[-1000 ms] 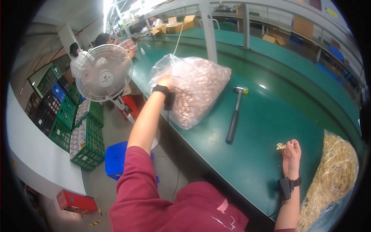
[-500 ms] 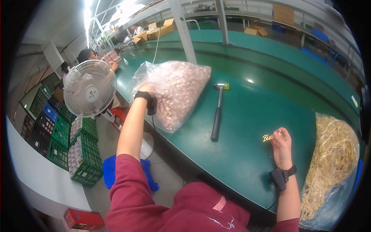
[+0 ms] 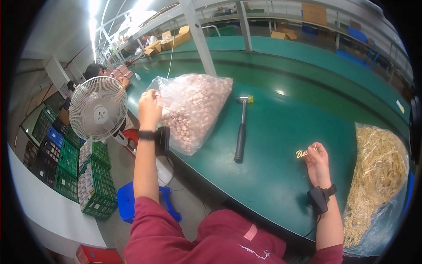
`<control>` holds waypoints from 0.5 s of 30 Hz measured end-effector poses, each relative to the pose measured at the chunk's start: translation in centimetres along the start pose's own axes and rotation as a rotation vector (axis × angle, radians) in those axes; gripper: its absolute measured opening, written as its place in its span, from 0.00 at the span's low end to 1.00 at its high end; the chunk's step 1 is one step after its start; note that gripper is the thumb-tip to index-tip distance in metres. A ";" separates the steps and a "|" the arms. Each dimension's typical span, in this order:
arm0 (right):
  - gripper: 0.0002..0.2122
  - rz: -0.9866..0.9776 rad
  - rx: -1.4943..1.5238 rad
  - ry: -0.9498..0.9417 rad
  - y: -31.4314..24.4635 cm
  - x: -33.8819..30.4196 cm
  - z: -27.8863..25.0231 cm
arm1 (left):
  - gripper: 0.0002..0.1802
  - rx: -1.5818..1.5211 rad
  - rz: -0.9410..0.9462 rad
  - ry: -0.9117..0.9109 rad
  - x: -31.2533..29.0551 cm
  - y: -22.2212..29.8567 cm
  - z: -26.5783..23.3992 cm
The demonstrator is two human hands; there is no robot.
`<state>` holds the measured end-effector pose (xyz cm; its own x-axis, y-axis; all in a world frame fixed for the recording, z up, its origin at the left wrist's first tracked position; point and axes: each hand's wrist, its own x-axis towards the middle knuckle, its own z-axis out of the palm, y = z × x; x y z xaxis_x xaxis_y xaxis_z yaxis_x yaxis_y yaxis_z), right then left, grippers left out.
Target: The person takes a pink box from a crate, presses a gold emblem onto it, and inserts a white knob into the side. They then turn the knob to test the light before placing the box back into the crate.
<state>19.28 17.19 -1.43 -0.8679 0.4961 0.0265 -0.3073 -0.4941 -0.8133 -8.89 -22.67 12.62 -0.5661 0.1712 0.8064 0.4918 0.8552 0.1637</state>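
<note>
My left hand [image 3: 150, 109] is raised at the near left side of a clear plastic bag [image 3: 200, 103] of small pinkish wooden blocks. Its fingers are pinched on a small pale block [image 3: 157, 93], partly hidden by the fingertips. Over the right part of the green table, my right hand [image 3: 317, 160] grips a gold word-shaped cutout [image 3: 301, 153] between thumb and fingers, which cover part of its letters. Between the two hands lies a mallet [image 3: 241, 132] with a black handle and a yellow-green face.
A second clear bag [image 3: 376, 180], full of gold cutouts, lies at the far right. Left of the green table [image 3: 272, 185] stand a white fan [image 3: 99, 110], a blue stool [image 3: 126, 200] and stacked green crates [image 3: 94, 189]. A co-worker [image 3: 92, 70] sits farther along the table.
My left hand has come out of the bag of blocks, moving left, with a small pale block in its fingertips. My right hand still holds the gold cutout in nearly the same place.
</note>
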 end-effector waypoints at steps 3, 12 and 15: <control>0.07 0.007 -0.001 0.010 0.0 0.1 -0.1 | 0.12 -0.201 0.005 0.101 -1.2 6.7 -4.7; 0.06 0.001 -0.007 0.011 -0.6 0.2 0.1 | 0.12 -1.524 0.092 -0.971 -7.2 21.9 2.3; 0.07 0.008 -0.051 0.019 -0.2 0.0 0.8 | 0.15 -1.675 -0.171 -1.178 -10.1 25.6 8.9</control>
<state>19.06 16.69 -0.83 -0.8623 0.5062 0.0094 -0.2799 -0.4612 -0.8420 3.57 1.86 3.60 -0.3885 0.9065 0.1655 0.0100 -0.1754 0.9844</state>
